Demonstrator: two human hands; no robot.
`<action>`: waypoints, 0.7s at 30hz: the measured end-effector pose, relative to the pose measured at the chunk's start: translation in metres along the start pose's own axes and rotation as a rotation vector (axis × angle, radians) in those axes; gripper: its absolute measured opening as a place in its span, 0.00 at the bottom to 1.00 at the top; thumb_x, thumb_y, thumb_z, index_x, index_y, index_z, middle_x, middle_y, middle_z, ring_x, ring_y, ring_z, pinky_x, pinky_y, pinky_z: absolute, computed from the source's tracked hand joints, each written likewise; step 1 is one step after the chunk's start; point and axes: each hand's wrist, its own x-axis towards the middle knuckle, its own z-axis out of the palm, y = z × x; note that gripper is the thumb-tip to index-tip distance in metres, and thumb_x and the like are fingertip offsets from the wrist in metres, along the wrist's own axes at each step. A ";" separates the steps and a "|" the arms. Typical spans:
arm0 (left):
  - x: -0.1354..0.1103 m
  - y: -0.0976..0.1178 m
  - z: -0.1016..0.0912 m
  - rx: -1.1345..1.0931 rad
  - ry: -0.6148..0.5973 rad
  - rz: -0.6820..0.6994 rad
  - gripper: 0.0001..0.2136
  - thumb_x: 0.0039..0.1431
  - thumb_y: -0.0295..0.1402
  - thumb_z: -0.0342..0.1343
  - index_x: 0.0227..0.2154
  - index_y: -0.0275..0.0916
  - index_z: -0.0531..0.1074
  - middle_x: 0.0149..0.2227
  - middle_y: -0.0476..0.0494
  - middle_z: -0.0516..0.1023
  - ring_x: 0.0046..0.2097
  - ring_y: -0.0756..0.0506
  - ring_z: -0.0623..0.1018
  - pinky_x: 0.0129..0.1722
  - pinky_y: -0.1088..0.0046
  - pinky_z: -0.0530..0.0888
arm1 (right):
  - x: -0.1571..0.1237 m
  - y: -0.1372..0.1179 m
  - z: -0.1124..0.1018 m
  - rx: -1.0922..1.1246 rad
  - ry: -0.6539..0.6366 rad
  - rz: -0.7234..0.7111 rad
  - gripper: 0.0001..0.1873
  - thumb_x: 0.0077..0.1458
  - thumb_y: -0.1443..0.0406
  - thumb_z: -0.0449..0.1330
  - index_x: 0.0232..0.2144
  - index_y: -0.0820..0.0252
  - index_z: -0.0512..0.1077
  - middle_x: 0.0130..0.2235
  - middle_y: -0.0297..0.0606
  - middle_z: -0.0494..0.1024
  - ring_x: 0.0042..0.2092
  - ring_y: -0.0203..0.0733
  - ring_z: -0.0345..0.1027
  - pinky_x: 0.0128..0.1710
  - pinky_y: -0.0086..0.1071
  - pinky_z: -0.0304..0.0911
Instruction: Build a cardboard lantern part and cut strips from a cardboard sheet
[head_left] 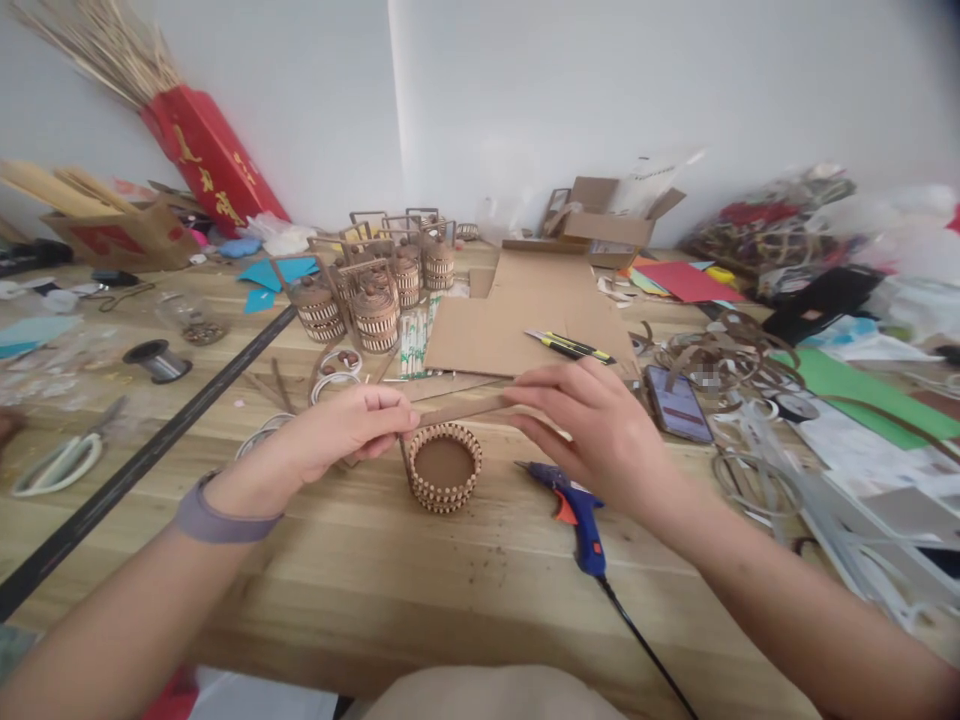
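If my fingers slacken on the flat, thin brown strip (465, 408), it could twist or spring out of line, since only fingertips steady it above the far rim of the small round basket with a beaded-looking wall (444, 498) at the frame's centre. My left hand (356, 428), left of centre, pinches the strip tight between thumb and forefinger; my right hand (592, 425), right of centre, is loosely curled, its fingertips lightly on the strip's other part, so that side seems likelier to slip. The blue glue gun with an orange trigger (587, 530) lies on the pale wood-grained bench (322, 610) below my right hand; a dipping wrist could knock it, or get burned if it is hot. The basket stands upright, brown and smooth inside, its wall in light and dark rows, its rim knobbly with pale ends. The strip looks matte and nearly straight between my hands; a length drops beside the basket's left edge, though I cannot tell whether it is the same piece.
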 end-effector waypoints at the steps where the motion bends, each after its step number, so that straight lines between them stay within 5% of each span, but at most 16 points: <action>1: 0.000 0.000 0.000 0.005 0.001 -0.003 0.11 0.52 0.42 0.55 0.24 0.39 0.68 0.14 0.58 0.60 0.18 0.55 0.54 0.20 0.75 0.47 | 0.003 0.007 -0.001 -0.007 -0.033 0.018 0.10 0.63 0.64 0.57 0.43 0.62 0.76 0.42 0.46 0.80 0.41 0.47 0.70 0.41 0.41 0.65; 7: -0.002 0.003 -0.003 0.067 0.019 -0.018 0.12 0.50 0.43 0.54 0.22 0.39 0.68 0.14 0.57 0.59 0.19 0.54 0.55 0.21 0.75 0.48 | 0.007 0.025 0.003 0.051 -0.223 0.118 0.09 0.61 0.64 0.59 0.41 0.61 0.78 0.38 0.43 0.80 0.39 0.46 0.68 0.40 0.40 0.60; 14: 0.002 0.028 -0.006 0.405 0.130 0.114 0.17 0.52 0.49 0.54 0.27 0.38 0.76 0.30 0.47 0.75 0.32 0.47 0.70 0.30 0.73 0.62 | 0.010 0.023 -0.001 0.067 -0.273 0.112 0.09 0.62 0.64 0.59 0.41 0.58 0.78 0.36 0.41 0.79 0.39 0.45 0.67 0.39 0.37 0.55; 21: 0.032 0.065 0.018 0.607 -0.024 0.137 0.17 0.52 0.48 0.55 0.30 0.40 0.79 0.27 0.50 0.76 0.30 0.48 0.71 0.29 0.73 0.62 | 0.011 0.019 -0.002 0.072 -0.255 0.132 0.09 0.60 0.63 0.60 0.41 0.56 0.78 0.35 0.39 0.79 0.38 0.45 0.66 0.39 0.37 0.53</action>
